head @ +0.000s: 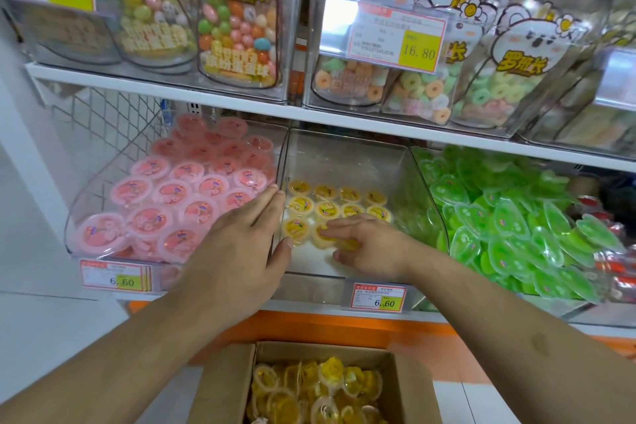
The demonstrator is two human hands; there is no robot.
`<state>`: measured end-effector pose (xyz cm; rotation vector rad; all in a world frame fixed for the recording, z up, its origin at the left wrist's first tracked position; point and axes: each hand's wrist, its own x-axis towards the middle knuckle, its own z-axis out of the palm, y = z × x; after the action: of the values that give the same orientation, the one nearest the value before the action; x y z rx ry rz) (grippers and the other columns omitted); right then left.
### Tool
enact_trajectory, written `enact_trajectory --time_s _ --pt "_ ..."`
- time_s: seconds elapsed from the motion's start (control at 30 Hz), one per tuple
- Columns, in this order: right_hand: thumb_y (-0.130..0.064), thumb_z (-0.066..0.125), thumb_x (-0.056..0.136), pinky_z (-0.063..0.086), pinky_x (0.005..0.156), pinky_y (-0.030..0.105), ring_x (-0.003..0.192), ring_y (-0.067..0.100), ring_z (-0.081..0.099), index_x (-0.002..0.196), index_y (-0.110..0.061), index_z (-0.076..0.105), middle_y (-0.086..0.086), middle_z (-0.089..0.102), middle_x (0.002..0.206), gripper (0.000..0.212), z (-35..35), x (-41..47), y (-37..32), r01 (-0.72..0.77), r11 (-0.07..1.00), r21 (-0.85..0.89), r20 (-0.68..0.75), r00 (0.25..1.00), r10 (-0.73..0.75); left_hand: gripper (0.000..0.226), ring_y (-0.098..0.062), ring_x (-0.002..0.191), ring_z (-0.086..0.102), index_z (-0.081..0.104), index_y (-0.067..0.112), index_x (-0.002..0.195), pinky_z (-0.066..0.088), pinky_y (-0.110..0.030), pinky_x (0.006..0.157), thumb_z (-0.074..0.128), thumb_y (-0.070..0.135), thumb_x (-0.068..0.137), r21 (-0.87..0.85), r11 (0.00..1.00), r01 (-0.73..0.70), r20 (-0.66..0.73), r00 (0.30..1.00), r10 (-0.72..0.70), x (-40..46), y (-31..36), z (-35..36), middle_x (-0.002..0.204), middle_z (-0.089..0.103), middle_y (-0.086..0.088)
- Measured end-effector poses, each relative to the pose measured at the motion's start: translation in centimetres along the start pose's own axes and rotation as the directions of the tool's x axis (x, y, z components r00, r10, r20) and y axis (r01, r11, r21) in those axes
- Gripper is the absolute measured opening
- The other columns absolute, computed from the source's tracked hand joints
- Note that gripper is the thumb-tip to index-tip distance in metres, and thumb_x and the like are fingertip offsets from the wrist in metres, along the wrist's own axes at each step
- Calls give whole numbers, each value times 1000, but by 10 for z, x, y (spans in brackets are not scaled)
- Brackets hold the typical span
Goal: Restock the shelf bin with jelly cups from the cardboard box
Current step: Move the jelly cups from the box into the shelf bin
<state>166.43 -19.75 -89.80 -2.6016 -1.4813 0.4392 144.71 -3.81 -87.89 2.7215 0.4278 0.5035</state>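
At the bottom edge the box (227,385) of yellow cups (309,392) is cut off. Mid-frame, my left hand (241,241) lies flat, fingers straight, against the clear bin (347,151). My right hand (364,244) pinches a cup (346,244), mostly hidden, beside rows of cups (339,205).

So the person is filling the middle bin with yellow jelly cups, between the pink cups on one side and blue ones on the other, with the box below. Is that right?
Nearly. The cups on the far side are green, not blue, as the head view shows. The rest holds: the middle bin takes yellow jelly cups, pink cups fill the other neighbour, and the cardboard box sits below.
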Motion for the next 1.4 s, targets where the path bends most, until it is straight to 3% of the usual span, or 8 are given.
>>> enact_trajectory --time_s 0.17,0.37,0.63,0.8,0.93,1.0,1.23,1.4 --pt "-39 66 98 19 128 38 154 12 27 150 -49 50 -22 37 163 55 -1 -3 1 3 1000 16 18 1000 -3 70 -16 156 24 18 24 166 22 -32 126 43 49 105 -2 1000 2 -1 1000 -2 0 0 1 173 12 9" --pt "8 64 85 20 112 7 146 5 42 142 -38 63 -15 53 154 73 -24 -17 4 -33 989 143 -78 996 44 71 -17 155 24 16 24 166 14 -26 123 42 48 105 32 999 3 -7 1000 -3 0 1 0 173 12 9" --pt "-1 71 84 38 106 15 136 12 54 128 -43 72 -10 63 144 60 -26 -27 7 -94 989 113 -98 990 105 72 -16 156 22 16 23 166 16 -27 124 42 49 105 20 1000 -5 4 1000 5 1 -1 1 173 11 8" --pt "1 69 86 42 84 14 100 7 62 113 -35 80 -11 65 105 46 -25 -28 3 -162 981 110 -131 976 176 71 -15 156 22 17 22 166 15 -27 124 43 47 105 15 1000 -13 0 1000 13 1 -1 0 173 13 6" --pt "4 70 82 48 78 9 77 -7 58 105 -30 82 -16 70 98 43 -23 -29 1 -157 978 136 -121 977 174 71 -15 156 21 15 22 166 16 -29 125 43 47 105 15 1000 -15 2 1000 15 1 -1 0 173 11 7" --pt "5 70 80 43 69 0 75 -13 59 102 -30 82 -19 72 96 44 -23 -30 2 -148 978 149 -102 981 164 71 -16 156 22 16 22 166 18 -30 126 43 47 105 16 1000 -17 1 1000 17 1 -1 0 173 12 6" --pt "13 61 84 50 66 9 67 -5 68 94 -27 83 -15 72 71 47 -23 -38 -4 -144 934 328 0 988 153 72 -17 156 25 18 22 166 24 -34 127 45 47 104 2 1000 -11 -3 1000 11 1 -1 1 173 14 6" --pt "6 68 82 52 64 13 70 -1 68 91 -35 83 -9 74 75 45 -19 -35 -1 -174 953 249 -8 983 182 71 -15 156 23 19 23 166 28 -38 126 46 47 104 -17 1000 -16 -11 1000 16 1 -3 3 173 15 7"
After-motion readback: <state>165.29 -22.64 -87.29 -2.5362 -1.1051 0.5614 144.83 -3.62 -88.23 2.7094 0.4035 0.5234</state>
